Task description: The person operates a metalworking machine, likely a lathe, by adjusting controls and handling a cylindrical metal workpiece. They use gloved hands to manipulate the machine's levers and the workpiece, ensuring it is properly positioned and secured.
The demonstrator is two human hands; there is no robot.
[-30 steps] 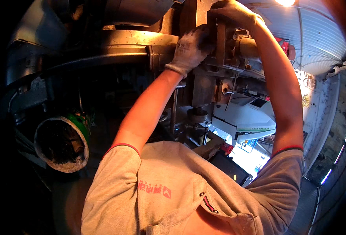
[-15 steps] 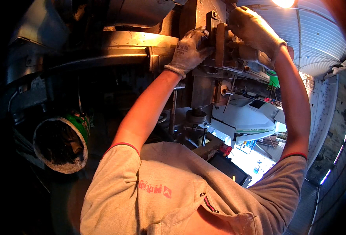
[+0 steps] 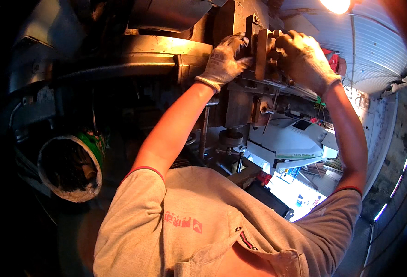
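Both my hands wear light gloves with dark smudges and reach up to a metal fixture on a large machine. My left hand (image 3: 225,61) is at the left of an upright metal plate (image 3: 261,54), thumb and fingers apart with a gap between them. A small glint shows at its fingertips; I cannot tell what it is. To the right of the plate, my right hand (image 3: 307,60) has its fingers bent over bolt-like parts (image 3: 275,34) of the fixture. The palm side is hidden, so what it grips cannot be made out. A dark upright bar (image 3: 252,25) stands behind the plate.
A curved metal rim (image 3: 162,47) runs left from the fixture. At lower left is a round open container (image 3: 69,168) with a green side and dark contents. A white machine cover (image 3: 286,138) stands below right. A lit lamp (image 3: 335,3) hangs above.
My right hand has come down and closer to the fixture's bolt-like parts, uncovering a red object behind. My left thumb and fingers have spread and drawn slightly back from the plate.
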